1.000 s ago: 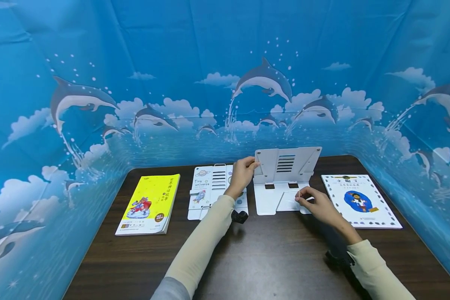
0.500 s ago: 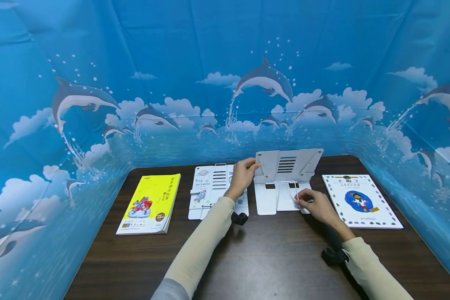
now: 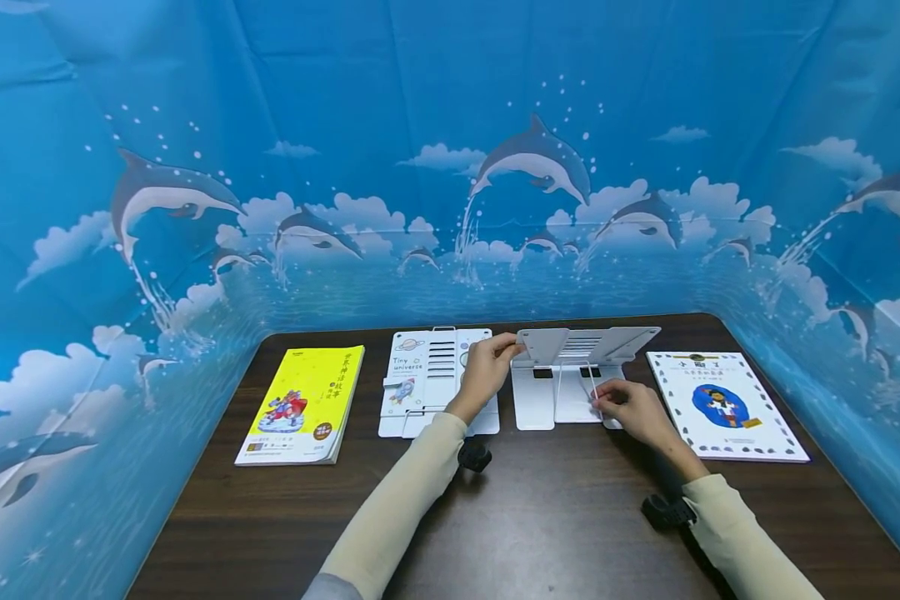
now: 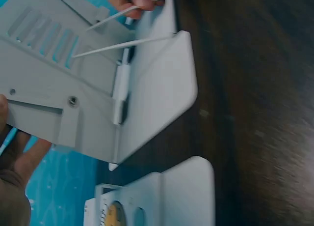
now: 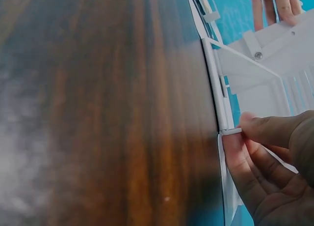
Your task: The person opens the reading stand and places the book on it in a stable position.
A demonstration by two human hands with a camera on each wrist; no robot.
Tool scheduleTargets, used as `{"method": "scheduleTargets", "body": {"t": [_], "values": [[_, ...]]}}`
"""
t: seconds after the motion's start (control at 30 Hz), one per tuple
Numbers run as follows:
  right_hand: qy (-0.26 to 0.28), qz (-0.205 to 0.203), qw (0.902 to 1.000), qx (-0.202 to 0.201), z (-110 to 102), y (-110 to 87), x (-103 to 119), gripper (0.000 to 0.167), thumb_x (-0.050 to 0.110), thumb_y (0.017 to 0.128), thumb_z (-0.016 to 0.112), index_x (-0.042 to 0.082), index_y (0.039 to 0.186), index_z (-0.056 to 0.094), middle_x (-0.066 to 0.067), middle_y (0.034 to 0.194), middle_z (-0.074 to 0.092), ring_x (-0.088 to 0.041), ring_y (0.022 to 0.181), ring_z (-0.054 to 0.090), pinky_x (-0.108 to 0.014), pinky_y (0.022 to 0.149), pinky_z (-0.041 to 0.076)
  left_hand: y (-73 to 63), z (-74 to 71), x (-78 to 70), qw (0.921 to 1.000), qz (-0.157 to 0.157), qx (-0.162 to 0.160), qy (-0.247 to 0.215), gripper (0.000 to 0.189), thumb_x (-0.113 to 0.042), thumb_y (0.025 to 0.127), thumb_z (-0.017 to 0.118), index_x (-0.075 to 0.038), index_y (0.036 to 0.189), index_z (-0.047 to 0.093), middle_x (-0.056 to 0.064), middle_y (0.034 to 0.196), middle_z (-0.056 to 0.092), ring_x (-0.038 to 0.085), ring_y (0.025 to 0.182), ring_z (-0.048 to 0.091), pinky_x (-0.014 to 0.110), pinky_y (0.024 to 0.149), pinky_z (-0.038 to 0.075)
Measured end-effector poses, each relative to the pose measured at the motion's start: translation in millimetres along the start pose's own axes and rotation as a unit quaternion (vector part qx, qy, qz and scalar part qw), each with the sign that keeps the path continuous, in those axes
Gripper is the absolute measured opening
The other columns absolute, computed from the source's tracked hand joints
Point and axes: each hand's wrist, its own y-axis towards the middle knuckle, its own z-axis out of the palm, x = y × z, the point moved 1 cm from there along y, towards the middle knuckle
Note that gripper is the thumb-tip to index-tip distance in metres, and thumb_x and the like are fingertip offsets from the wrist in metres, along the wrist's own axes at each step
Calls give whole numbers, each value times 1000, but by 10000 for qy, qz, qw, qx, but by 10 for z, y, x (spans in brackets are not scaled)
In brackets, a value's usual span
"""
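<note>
A white book stand point(image 3: 532, 406) sits at the back of the table, its flat base down and its slotted back plate point(image 3: 543, 343) leaning over the base towards me. My left hand point(image 3: 486, 372) holds the plate's upper left corner, fingers behind it in the left wrist view. At the base's front edge my right hand point(image 3: 636, 408) pinches the thin white wire prop point(image 5: 232, 131) between thumb and fingers. From there the prop rises towards the plate's slots point(image 4: 61, 44). Whether its far end rests in a slot is hard to tell.
Left of the stand lies a second, folded book stand point(image 3: 412, 400) printed "Tiny universe". A yellow book point(image 3: 311, 392) lies farther left. On the right is a white-bordered book point(image 3: 682, 408), close to my right hand. A blue dolphin curtain point(image 3: 435, 283) surrounds the dark table point(image 3: 510, 517).
The back plate has tipped forward and down, my left hand lowering slightly with it. The wire prop has swung up from the base towards the plate, while my right hand stays at the front edge.
</note>
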Motion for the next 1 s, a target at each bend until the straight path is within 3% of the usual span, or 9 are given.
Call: {"method": "scheduleTargets", "body": {"t": [0.23, 0.43, 0.63, 0.7, 0.8, 0.9, 1.0], "values": [[9, 130, 9999, 53, 5, 27, -1, 14, 6, 99, 73, -3, 109, 75, -14, 95, 78, -16, 77, 72, -24, 63, 55, -99, 4, 15, 9997, 112, 167, -141, 17, -8, 106, 65, -6, 111, 81, 10, 109, 83, 32, 102, 79, 24, 76, 56], [1, 174, 9998, 117, 22, 42, 23, 15, 6, 100, 72, -3, 111, 75, -15, 97, 78, -16, 78, 72, -26, 66, 56, -107, -14, 40, 9999, 86, 115, -79, 16, -6, 105, 65, -6, 111, 80, 8, 108, 83, 20, 102, 79, 28, 83, 62], [257, 315, 9992, -16, -6, 24, 11, 19, 10, 104, 68, -4, 116, 73, -19, 102, 77, -19, 82, 75, -29, 69, 62, -122, 1, 56, 9997, -32, 61, -247, 16, -9, 105, 65, -9, 110, 81, 7, 109, 83, 16, 103, 79, 32, 87, 63], [386, 383, 9981, -305, -36, -2, 3, 22, 12, 106, 65, -6, 118, 71, -21, 102, 76, -16, 81, 74, -26, 68, 62, -134, 4, 56, 9993, -157, 99, -318, 16, -12, 106, 66, -10, 111, 81, 6, 111, 82, 16, 103, 78, 32, 88, 63], [779, 628, 9881, -1168, -116, -34, 7, 25, 12, 106, 63, -8, 119, 69, -26, 104, 75, -6, 75, 72, -20, 67, 61, -147, -5, 46, 9985, -309, 227, -403, 17, -16, 105, 68, -11, 114, 81, 5, 113, 82, 15, 105, 77, 32, 91, 62], [1116, 834, 9666, -2151, -222, -61, 41, 28, 14, 106, 63, -7, 125, 65, -27, 114, 72, 7, 76, 64, -10, 68, 56, -149, -32, 30, 9976, -357, 363, -464, 17, -16, 105, 68, -10, 117, 79, 6, 116, 80, 17, 107, 76, 32, 93, 62], [1341, 779, 9457, -2857, -320, -72, 93, 31, 15, 106, 63, -4, 131, 61, -23, 126, 67, 10, 89, 58, -3, 76, 50, -143, -64, 17, 9968, -324, 449, -572, 17, -14, 105, 68, -10, 119, 77, 8, 119, 78, 19, 112, 75, 31, 97, 61]]}}
